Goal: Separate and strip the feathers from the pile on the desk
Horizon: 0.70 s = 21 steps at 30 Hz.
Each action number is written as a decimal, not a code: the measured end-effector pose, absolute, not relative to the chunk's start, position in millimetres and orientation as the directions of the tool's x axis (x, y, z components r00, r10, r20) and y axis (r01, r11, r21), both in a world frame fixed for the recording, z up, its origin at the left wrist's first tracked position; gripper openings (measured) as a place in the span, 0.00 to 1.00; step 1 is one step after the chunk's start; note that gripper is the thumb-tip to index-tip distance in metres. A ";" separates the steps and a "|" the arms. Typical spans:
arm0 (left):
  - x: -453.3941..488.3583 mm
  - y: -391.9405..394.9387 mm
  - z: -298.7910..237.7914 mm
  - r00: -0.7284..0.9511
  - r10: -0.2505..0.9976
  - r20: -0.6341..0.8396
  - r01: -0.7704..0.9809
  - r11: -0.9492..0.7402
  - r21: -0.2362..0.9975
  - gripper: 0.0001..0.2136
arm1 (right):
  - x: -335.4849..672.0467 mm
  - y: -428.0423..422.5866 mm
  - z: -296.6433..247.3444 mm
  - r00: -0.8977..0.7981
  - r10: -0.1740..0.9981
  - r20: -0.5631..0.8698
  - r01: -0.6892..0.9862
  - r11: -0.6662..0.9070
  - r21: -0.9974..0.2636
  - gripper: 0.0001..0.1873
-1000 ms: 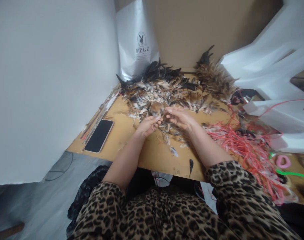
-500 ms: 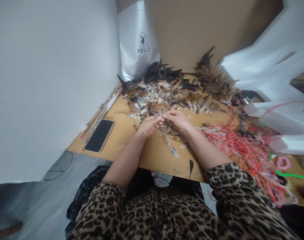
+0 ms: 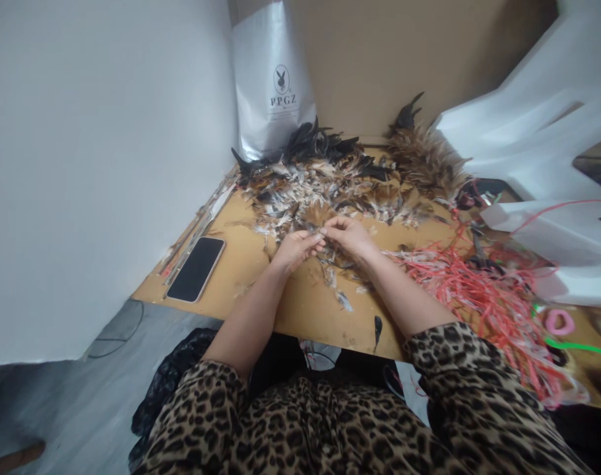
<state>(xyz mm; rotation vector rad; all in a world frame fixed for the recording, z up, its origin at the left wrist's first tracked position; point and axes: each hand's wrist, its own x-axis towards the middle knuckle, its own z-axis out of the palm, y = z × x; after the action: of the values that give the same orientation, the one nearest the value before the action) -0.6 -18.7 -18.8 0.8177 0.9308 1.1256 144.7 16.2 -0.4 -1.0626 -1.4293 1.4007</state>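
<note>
A heap of brown, black and white feathers [image 3: 330,178] covers the far part of a yellow-brown tabletop [image 3: 300,300]. My left hand [image 3: 296,249] and my right hand [image 3: 350,236] meet at the near edge of the heap, fingertips pinched together on a small bunch of feathers [image 3: 316,216] that fans upward between them. Both hands have their fingers curled closed. A few loose feathers [image 3: 344,300] lie on the table below my wrists.
A black phone [image 3: 197,268] lies face up at the table's left edge beside flat strips. A silver bag [image 3: 273,79] leans against the brown back wall. A tangle of pink-red string [image 3: 478,297] spreads at right, with white foam pieces [image 3: 542,138] behind it.
My right hand has drawn a little toward the left hand and closed its fingers into a pinch on the feathers. The left hand has hardly moved.
</note>
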 end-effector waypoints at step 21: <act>-7.4 -11.5 -22.9 -0.073 0.982 -0.175 -0.443 0.125 0.888 0.07 | 150.0 13.3 11.2 -0.317 0.947 -0.052 0.038 -0.042 -0.998 0.13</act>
<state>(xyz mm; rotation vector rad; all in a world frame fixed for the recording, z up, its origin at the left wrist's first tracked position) -7.4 -11.5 -22.9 0.7082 1.0153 1.3541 150.0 13.3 11.2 -1.0979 -1.4453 1.4667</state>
